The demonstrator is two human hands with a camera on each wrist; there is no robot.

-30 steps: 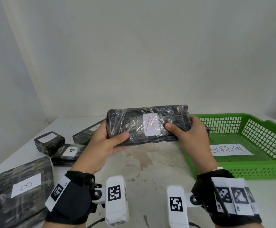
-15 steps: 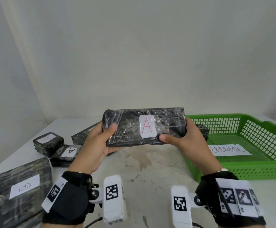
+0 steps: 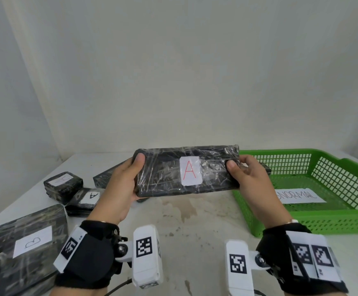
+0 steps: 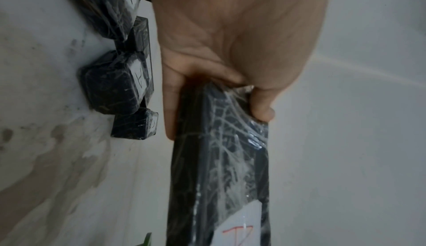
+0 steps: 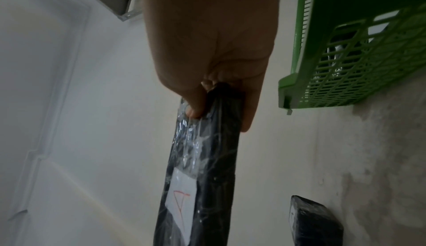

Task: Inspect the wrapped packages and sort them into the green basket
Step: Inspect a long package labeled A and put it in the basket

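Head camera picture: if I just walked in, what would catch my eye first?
Probably the long black wrapped package with a red A on its white label, held up above the table by the left hand and right hand at its two ends. Next, the bright green basket on the right, with a paper sign lying inside.

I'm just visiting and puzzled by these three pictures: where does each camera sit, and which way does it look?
Head: worn on the head, looking forward and down at the table; shows the left hand and right hand gripping the red-A package beside the green basket.
Left wrist: looks along the left palm at the package end.
Right wrist: looks along the right hand, basket alongside.
Shared: all three show the package's white label.
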